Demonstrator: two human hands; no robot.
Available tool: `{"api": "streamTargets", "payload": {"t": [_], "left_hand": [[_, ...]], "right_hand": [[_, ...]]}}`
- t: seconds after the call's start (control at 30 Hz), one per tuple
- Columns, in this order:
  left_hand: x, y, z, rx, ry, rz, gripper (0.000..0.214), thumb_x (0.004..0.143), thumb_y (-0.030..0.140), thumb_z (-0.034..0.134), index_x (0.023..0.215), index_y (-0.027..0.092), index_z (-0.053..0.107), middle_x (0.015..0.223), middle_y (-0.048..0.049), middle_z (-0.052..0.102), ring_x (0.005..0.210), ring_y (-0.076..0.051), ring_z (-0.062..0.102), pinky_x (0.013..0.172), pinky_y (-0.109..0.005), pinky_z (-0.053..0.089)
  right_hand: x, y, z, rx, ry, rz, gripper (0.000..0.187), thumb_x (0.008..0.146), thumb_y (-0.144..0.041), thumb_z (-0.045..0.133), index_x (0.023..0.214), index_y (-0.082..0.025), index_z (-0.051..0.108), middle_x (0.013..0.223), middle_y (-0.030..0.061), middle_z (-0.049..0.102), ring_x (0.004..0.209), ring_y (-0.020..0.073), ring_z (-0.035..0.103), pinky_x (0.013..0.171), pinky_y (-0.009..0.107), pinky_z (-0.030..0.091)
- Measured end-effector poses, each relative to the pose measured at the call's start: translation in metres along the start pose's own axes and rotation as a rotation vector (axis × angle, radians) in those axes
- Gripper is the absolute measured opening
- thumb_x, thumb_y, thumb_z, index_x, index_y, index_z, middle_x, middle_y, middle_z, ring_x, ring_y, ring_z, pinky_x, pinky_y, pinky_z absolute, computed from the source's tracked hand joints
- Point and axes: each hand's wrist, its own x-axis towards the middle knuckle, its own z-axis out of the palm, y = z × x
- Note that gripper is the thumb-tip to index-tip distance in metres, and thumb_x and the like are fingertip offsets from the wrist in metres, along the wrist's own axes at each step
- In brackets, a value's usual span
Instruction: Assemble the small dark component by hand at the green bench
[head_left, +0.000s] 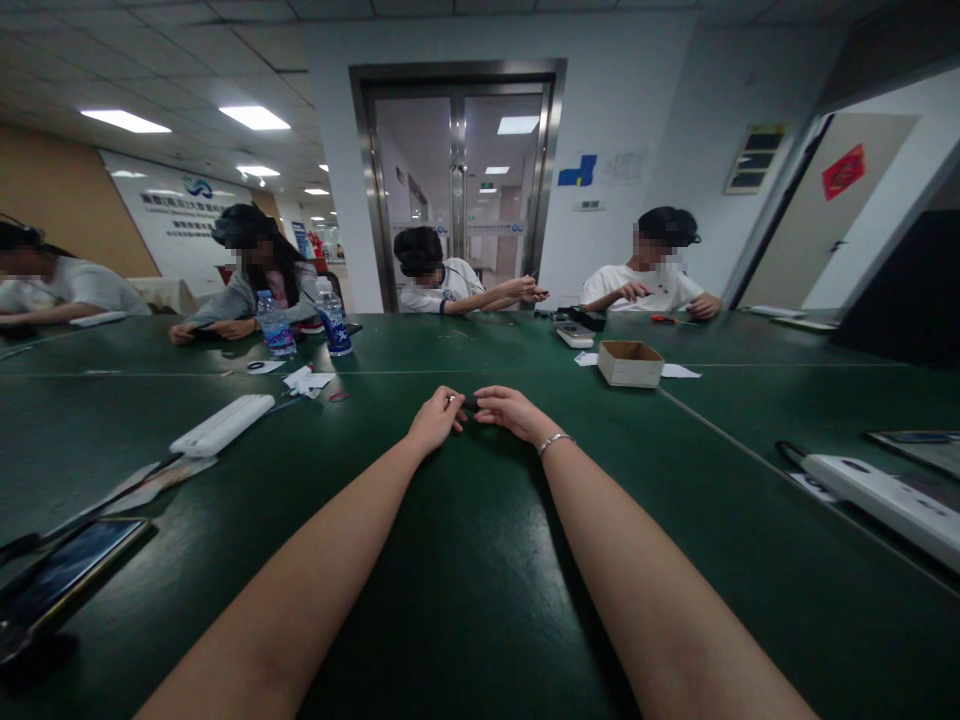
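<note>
Both my arms reach forward over the dark green table [480,540]. Between my fingertips is a small dark object [470,403], too small and dim for me to tell its kind. My left hand [439,418] pinches it from the left. From the other side, the fingers of my right hand [510,412] close on its right end. A silver bracelet [555,442] circles my right wrist. Most of the object is hidden by the fingers.
Left lie a white power strip [225,425], a phone [75,565], paper scraps [306,381] and two water bottles [276,325]. Right are a small cardboard box [630,364] and another power strip [885,500]. Several people sit around the table, including one person [442,280] opposite.
</note>
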Motion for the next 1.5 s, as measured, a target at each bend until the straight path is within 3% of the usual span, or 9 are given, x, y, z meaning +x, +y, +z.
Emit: {"api": "streamTargets", "payload": {"t": [0.53, 0.97, 1.3, 1.5], "left_hand": [[-0.001, 0.005, -0.003, 0.093, 0.030, -0.026, 0.038, 0.082, 0.055, 0.040, 0.079, 0.019, 0.050, 0.064, 0.0006, 0.061, 0.056, -0.013, 0.058, 0.058, -0.026, 0.042], [-0.005, 0.011, -0.009, 0.382, -0.042, -0.037, 0.061, 0.083, 0.063, 0.020, 0.060, 0.019, 0.055, 0.059, -0.0023, 0.062, 0.058, -0.017, 0.057, 0.058, -0.028, 0.036], [-0.002, 0.009, -0.010, 0.334, -0.038, -0.124, 0.065, 0.084, 0.063, 0.018, 0.061, 0.018, 0.058, 0.058, -0.0032, 0.063, 0.053, -0.016, 0.057, 0.059, -0.028, 0.039], [-0.001, 0.006, -0.008, 0.338, -0.037, -0.071, 0.058, 0.084, 0.062, 0.021, 0.066, 0.019, 0.056, 0.061, -0.0019, 0.063, 0.056, -0.016, 0.058, 0.057, -0.027, 0.038]], "right_hand": [[0.002, 0.003, -0.004, -0.031, -0.038, -0.018, 0.018, 0.077, 0.000, 0.059, 0.092, -0.010, 0.058, 0.075, 0.0051, 0.065, 0.060, 0.0119, 0.066, 0.060, 0.019, 0.057], [0.004, 0.003, -0.006, -0.079, -0.096, -0.012, 0.019, 0.076, 0.001, 0.060, 0.092, -0.009, 0.062, 0.079, 0.0061, 0.066, 0.063, 0.0114, 0.066, 0.062, 0.018, 0.057], [0.005, 0.004, -0.005, -0.071, -0.125, -0.015, 0.024, 0.072, 0.005, 0.062, 0.091, -0.010, 0.061, 0.084, 0.0058, 0.066, 0.068, 0.0121, 0.067, 0.065, 0.019, 0.057], [0.003, 0.001, -0.001, -0.073, -0.070, 0.002, 0.019, 0.076, 0.004, 0.057, 0.089, -0.009, 0.060, 0.076, 0.0053, 0.066, 0.061, 0.0116, 0.067, 0.060, 0.018, 0.057]]}}
